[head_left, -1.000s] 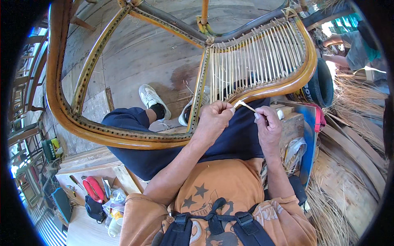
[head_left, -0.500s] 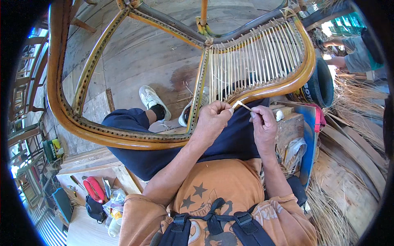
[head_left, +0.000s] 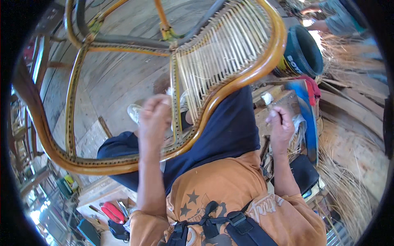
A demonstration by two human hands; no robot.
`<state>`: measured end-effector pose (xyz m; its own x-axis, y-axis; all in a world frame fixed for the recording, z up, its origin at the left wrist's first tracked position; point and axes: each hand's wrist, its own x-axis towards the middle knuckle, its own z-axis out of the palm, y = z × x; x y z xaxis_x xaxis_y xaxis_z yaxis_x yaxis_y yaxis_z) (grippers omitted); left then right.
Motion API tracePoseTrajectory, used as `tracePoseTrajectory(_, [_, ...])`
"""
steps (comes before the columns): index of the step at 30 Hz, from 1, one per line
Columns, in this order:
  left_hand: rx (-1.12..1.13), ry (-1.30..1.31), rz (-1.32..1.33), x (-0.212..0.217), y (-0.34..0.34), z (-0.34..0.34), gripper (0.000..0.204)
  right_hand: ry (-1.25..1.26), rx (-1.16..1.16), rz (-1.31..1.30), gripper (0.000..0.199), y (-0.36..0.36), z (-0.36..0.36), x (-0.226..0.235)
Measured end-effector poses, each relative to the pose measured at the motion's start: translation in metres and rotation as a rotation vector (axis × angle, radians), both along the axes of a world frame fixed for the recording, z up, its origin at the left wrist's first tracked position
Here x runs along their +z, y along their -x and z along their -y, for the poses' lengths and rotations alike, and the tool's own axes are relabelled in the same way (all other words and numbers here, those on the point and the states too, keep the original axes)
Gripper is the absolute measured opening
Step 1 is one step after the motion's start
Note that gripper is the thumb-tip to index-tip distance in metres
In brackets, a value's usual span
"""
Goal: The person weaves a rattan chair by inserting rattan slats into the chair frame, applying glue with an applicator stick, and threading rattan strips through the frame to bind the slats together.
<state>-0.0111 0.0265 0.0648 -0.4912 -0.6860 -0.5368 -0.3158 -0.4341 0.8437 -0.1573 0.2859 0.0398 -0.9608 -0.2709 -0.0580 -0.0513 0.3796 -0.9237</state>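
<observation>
A curved rattan chair frame point(head_left: 211, 107) lies across my lap, glossy brown with small holes along its inner edge. Pale cane strands point(head_left: 223, 53) are strung side by side over its right section; the left sections are open. My left hand point(head_left: 156, 117), blurred, is curled closed above the frame's middle, near the dividing bar point(head_left: 175, 94). What it holds, if anything, does not show. My right hand point(head_left: 281, 125) is off to the right of the frame, thumb pressed against the fingers in a pinch. I cannot make out anything between them.
A dark green bucket point(head_left: 305, 53) stands beyond the frame's right side. Loose cane fibres point(head_left: 342, 192) and curved wooden boards lie at the right. A wooden block bench point(head_left: 266, 119) is by my right hand. Another person's arm point(head_left: 318, 26) shows at upper right. A red pouch point(head_left: 113, 212) lies lower left.
My hands have parted: the left moved left over the frame, the right slightly right and down. The thin strip pinched between them earlier no longer shows. The frame appears shifted left and tilted.
</observation>
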Motion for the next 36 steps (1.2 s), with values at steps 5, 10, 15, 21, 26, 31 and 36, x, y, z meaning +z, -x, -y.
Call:
tracePoseTrajectory(5, [-0.487,1.118,0.552,0.007,0.047,0.076,0.019,-0.373,-0.004,-0.275,0.015,0.059,-0.076,-0.101])
tracePoseTrajectory(10, [-0.935,1.243,0.843,-0.039,0.127,0.121,0.024,-0.600,0.072,-0.379,0.015,0.063,-0.097,-0.144])
tracePoseTrajectory(15, [-1.014,1.194,0.804,-0.095,0.151,0.150,0.020,-0.559,0.020,-0.344,0.015,0.059,-0.092,-0.152])
tracePoseTrajectory(21, [-1.124,1.103,0.872,-0.108,0.161,0.140,0.021,-0.524,0.059,-0.288,0.015,0.061,-0.099,-0.149])
tracePoseTrajectory(26, [-1.139,1.079,0.848,-0.120,0.158,0.139,0.022,-0.346,-0.021,-0.102,0.018,0.061,-0.100,-0.142])
tracePoseTrajectory(31, [-1.138,1.040,0.850,-0.121,0.158,0.140,0.023,-0.375,-0.049,-0.070,0.018,0.062,-0.109,-0.149])
tracePoseTrajectory(36, [-1.180,1.056,0.860,-0.118,0.160,0.135,0.024,-0.287,-0.131,-0.025,0.017,0.062,-0.108,-0.151])
